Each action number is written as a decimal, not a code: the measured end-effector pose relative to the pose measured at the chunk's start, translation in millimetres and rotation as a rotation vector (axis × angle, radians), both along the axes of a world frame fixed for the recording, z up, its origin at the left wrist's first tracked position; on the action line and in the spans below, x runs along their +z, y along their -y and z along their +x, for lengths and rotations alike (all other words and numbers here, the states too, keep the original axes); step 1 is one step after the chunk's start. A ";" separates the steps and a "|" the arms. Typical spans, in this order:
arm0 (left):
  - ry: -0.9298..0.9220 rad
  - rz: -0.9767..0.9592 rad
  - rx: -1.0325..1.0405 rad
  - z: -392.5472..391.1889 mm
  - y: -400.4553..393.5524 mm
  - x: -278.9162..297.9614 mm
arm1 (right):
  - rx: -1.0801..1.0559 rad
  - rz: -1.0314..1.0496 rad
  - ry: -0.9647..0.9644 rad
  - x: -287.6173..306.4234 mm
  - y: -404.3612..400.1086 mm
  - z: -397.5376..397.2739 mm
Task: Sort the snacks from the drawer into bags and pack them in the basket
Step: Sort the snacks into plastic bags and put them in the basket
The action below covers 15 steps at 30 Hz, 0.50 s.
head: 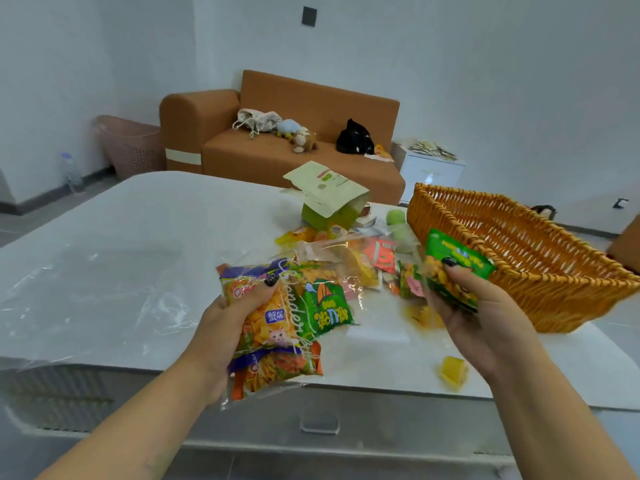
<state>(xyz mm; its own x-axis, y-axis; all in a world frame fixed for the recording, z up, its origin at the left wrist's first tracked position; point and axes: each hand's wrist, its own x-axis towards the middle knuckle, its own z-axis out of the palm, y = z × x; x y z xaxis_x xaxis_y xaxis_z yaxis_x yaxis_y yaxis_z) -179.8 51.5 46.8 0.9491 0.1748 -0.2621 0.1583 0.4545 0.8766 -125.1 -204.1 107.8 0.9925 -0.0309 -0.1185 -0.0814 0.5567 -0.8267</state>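
My left hand (228,317) grips a clear plastic bag (277,327) stuffed with several snack packets, orange, purple and green, held above the white table's front edge. My right hand (485,313) pinches a green snack packet (453,268) with yellow puffs printed on it, just left of the woven orange basket (540,258). The basket stands on the table's right side and looks empty inside. More loose snacks (363,258) lie in a pile between my hands and further back. A yellow jelly cup (452,372) sits alone near the front edge.
An open green cardboard box (329,202) stands behind the pile, with two pale green balls (398,223) beside it. The white table (138,237) carries a plastic film on its left half. Beyond it are an orange sofa (294,147), a pink hamper (131,147) and a white cabinet (429,171).
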 end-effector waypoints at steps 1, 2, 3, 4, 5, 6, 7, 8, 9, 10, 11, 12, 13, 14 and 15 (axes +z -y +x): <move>0.000 0.014 -0.003 -1.4 -1.5 -1.6 | 0.035 -0.099 0.030 2.7 -0.7 -0.9; 0.000 0.025 -0.006 -2.4 -2.7 -3.0 | 0.082 -0.211 0.044 4.6 -1.3 -2.0; -0.001 0.031 -0.009 -3.1 -3.3 -4.1 | 0.135 -0.323 0.048 6.1 -2.3 -3.8; -0.004 0.032 -0.010 -3.2 -3.5 -5.1 | 0.191 -0.405 0.044 6.6 -3.6 -5.8; -0.004 0.031 -0.009 -2.8 -3.4 -6.2 | 0.244 -0.458 0.035 6.0 -4.7 -6.5; -0.005 0.026 -0.005 -1.9 -3.0 -7.1 | 0.296 -0.494 0.020 4.4 -5.6 -6.4; -0.004 0.017 0.001 -0.7 -2.4 -7.9 | 0.350 -0.533 0.007 3.2 -7.4 -5.9; -0.001 0.008 0.006 0.6 -1.7 -8.2 | 0.401 -0.582 -0.004 2.9 -9.0 -5.4; 0.000 0.003 0.008 1.9 -1.4 -8.7 | 0.447 -0.629 -0.004 3.9 -10.5 -5.1; 0.002 0.003 0.007 2.9 -0.6 -8.7 | 0.489 -0.669 0.005 5.2 -11.1 -4.4; 0.007 0.008 0.007 4.0 -0.1 -8.8 | 0.524 -0.705 0.015 7.6 -10.7 -3.8; 0.016 0.016 0.006 4.8 0.9 -8.3 | 0.557 -0.735 0.015 10.4 -9.6 -3.5; 0.028 0.027 0.007 5.8 2.0 -8.4 | 0.589 -0.760 0.009 13.3 -8.5 -3.9; 0.045 0.036 0.015 6.5 2.3 -7.8 | 0.620 -0.783 0.002 14.4 -6.9 -3.3; 0.065 0.043 0.028 6.8 2.5 -7.1 | 0.643 -0.813 -0.004 14.8 -5.1 -2.1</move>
